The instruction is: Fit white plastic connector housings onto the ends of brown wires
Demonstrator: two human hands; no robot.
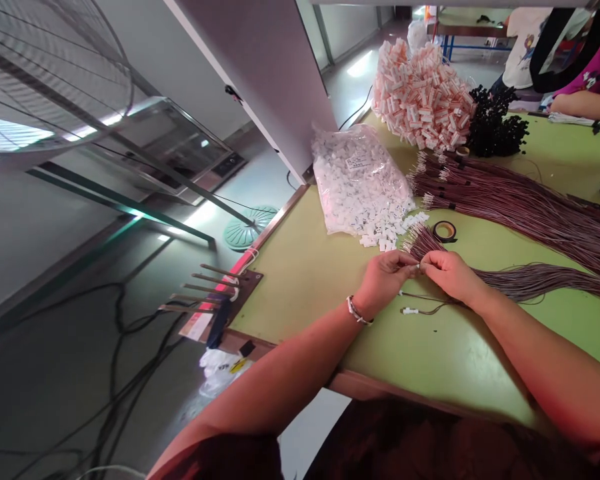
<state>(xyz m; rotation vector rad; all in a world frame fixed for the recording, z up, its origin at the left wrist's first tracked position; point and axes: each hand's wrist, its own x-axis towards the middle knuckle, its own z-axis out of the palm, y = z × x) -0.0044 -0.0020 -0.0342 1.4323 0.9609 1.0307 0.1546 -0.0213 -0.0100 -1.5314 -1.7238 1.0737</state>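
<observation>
My left hand (386, 275) and my right hand (450, 273) meet over the green table (305, 267), fingertips pinched together on a small white connector (419, 267) and the end of a thin brown wire. A bundle of brown wires (530, 280) runs from under my right hand to the right. One finished wire with a white connector (409, 311) lies on the table just below my hands. Loose white connectors (387, 235) spill from a clear bag (357, 177) just beyond my hands.
A black tape roll (445, 231) lies near more wire bundles (510, 193). Behind them sit a pile of pink-white parts (420, 100) and black parts (495, 123). Another person's arm (580, 103) rests at the far right. A fan (50, 73) and floor cables (125, 373) are at left.
</observation>
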